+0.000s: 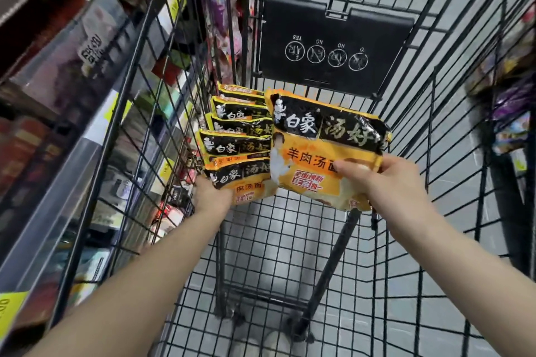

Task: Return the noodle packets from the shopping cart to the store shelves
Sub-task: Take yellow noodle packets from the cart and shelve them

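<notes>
Left hand (213,193) gripped a fanned stack of about six noodle packets (236,143) from below, inside the cart (290,240). Right hand (377,180) pinched one more packet (319,148) by its lower right edge, just beside the stack. Labels read "白象" and "羊肉汤面". Shelves (72,95) stood left.

Shopping cart (290,240): left hand (213,193) grips fanned stack of noodle packets (237,142); right hand (380,180) pinches single packet (322,148). Store shelves (72,95) at left.
</notes>
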A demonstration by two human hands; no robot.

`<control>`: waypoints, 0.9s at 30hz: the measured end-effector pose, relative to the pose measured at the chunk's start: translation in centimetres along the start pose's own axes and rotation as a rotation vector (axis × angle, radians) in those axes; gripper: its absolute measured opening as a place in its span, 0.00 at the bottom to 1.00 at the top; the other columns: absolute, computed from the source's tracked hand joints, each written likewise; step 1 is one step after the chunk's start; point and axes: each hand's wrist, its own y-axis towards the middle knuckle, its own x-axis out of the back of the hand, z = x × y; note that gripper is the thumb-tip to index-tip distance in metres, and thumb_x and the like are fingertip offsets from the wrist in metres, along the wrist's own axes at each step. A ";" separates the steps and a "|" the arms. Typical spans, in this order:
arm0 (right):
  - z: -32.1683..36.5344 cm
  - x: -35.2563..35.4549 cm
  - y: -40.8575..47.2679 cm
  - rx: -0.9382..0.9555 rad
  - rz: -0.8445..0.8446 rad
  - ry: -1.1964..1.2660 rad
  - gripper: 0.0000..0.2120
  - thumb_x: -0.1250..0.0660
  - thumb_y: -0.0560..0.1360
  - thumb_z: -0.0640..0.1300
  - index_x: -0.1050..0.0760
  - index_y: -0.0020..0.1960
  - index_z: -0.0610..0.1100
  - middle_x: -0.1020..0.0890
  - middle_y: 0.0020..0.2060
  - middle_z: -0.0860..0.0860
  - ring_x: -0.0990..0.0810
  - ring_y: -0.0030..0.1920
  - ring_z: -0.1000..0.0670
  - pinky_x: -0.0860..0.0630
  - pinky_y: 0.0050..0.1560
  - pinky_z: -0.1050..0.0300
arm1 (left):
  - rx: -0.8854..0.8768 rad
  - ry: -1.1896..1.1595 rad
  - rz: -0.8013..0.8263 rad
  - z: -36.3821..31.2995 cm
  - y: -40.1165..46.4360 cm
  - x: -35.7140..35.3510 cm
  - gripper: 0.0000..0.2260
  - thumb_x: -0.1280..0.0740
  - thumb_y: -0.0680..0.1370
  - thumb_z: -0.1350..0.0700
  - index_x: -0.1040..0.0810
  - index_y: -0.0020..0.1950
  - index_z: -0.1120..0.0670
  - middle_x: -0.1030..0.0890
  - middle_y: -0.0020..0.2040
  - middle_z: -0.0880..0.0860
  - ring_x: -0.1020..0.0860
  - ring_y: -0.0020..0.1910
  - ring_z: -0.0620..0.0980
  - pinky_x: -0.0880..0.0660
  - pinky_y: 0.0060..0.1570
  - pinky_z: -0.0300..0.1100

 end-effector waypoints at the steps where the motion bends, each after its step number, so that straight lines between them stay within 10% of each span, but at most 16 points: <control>1: 0.0 0.0 0.0 -0.006 0.000 -0.003 0.04 0.26 0.69 0.42 0.19 0.42 0.43 0.14 0.36 0.49 0.16 0.32 0.56 0.28 0.25 0.68 | -0.008 -0.020 0.025 0.0 0.0 0.0 0.22 0.31 0.71 0.63 0.33 0.62 0.62 0.24 0.59 0.62 0.26 0.58 0.61 0.28 0.58 0.54; 10: 0.0 -0.1 -0.3 -0.019 -0.025 0.021 0.03 0.26 0.70 0.42 0.19 0.41 0.44 0.14 0.35 0.49 0.16 0.32 0.55 0.27 0.25 0.67 | -0.197 0.078 0.061 0.5 -0.3 -0.4 0.16 0.27 0.71 0.58 0.28 0.54 0.58 0.23 0.52 0.56 0.24 0.53 0.57 0.27 0.51 0.47; 18: 0.2 0.7 -0.1 -0.029 -0.052 0.002 0.04 0.27 0.70 0.43 0.21 0.41 0.44 0.15 0.32 0.49 0.21 0.25 0.56 0.32 0.19 0.66 | -0.270 -0.018 0.156 -1.5 -1.4 1.6 0.25 0.27 0.71 0.58 0.30 0.66 0.58 0.22 0.60 0.59 0.20 0.47 0.54 0.23 0.42 0.42; 23: 2.2 2.1 -0.8 -0.048 -0.009 0.021 0.05 0.27 0.70 0.43 0.22 0.41 0.44 0.15 0.29 0.52 0.17 0.27 0.53 0.26 0.23 0.62 | -0.264 -0.118 0.278 -4.5 -2.6 4.8 0.16 0.27 0.70 0.61 0.26 0.56 0.57 0.21 0.55 0.58 0.19 0.44 0.52 0.22 0.50 0.51; 27: 5.4 4.5 -2.6 -0.026 0.052 0.001 0.06 0.27 0.70 0.43 0.22 0.42 0.42 0.14 0.32 0.51 0.16 0.30 0.53 0.25 0.23 0.66 | -0.242 -0.205 0.362 -7.0 -4.3 8.3 0.25 0.28 0.71 0.61 0.31 0.65 0.63 0.20 0.56 0.61 0.18 0.39 0.52 0.19 0.32 0.43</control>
